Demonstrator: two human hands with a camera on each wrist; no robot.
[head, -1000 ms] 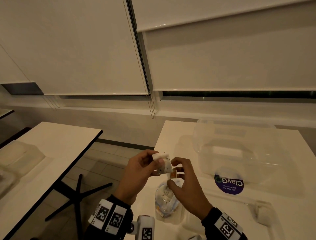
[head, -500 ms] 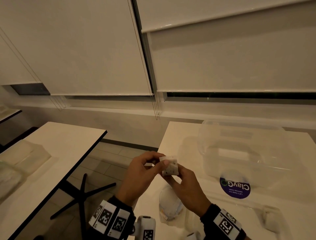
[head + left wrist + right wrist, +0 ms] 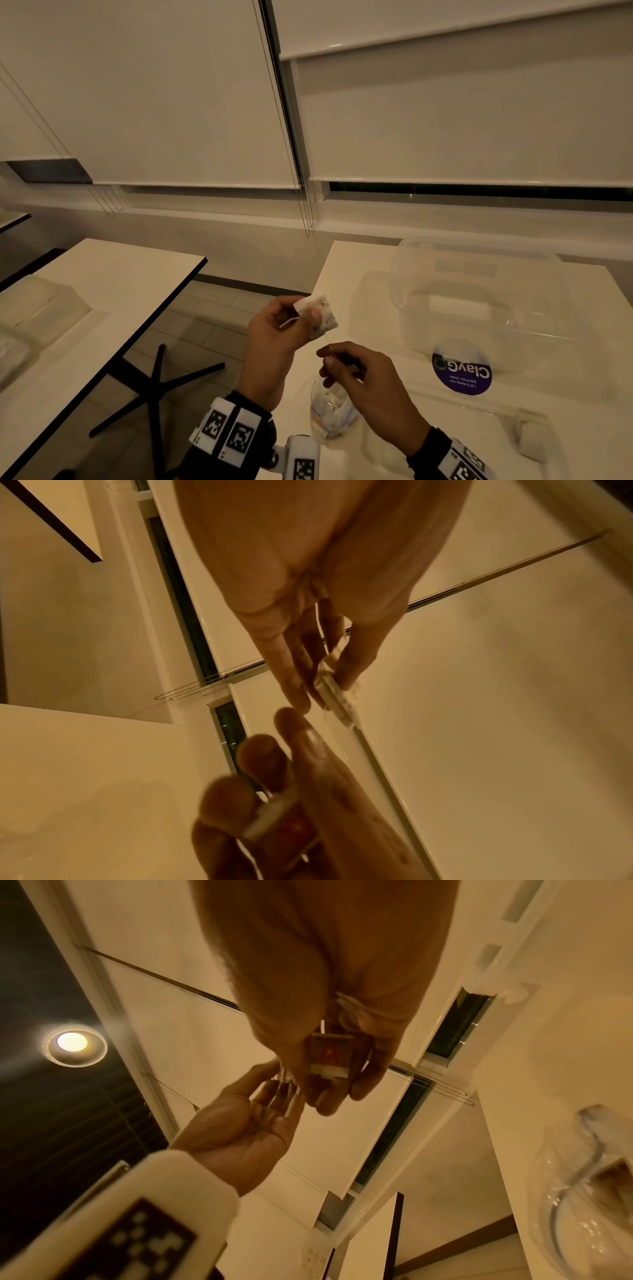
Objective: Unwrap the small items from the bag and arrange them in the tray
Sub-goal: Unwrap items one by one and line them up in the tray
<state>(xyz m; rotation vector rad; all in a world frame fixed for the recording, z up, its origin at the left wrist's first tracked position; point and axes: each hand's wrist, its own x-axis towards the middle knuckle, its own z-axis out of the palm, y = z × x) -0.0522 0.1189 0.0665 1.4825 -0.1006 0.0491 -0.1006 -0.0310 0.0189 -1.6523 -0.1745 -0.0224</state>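
Hands parted since half second ago. Head: left hand (image 3: 274, 334) pinches tea bag (image 3: 320, 317) above table edge; right hand (image 3: 363, 380) pinches string, over bag (image 3: 330, 411). Left wrist: thumb, fingers (image 3: 287, 666) clamp tea bag (image 3: 334, 696). Right wrist: right hand (image 3: 329, 1053) curled round tag (image 3: 330, 1056).

Setting: looks like an office or meeting-type room, dimly lit, warm cast. Evidence: white roller blinds (image 3: 445, 120) drawn almost fully over a wide window, bead cords (image 3: 291, 137) hanging between them, dark strip of glass below. Two plain white tables with dark edging: one near right (image 3: 359, 274), one left (image 3: 102, 274) on a black star-shaped pedestal base (image 3: 154, 387). Tiled floor (image 3: 205, 325) between them. Recessed ceiling downlight (image 3: 72, 1042).
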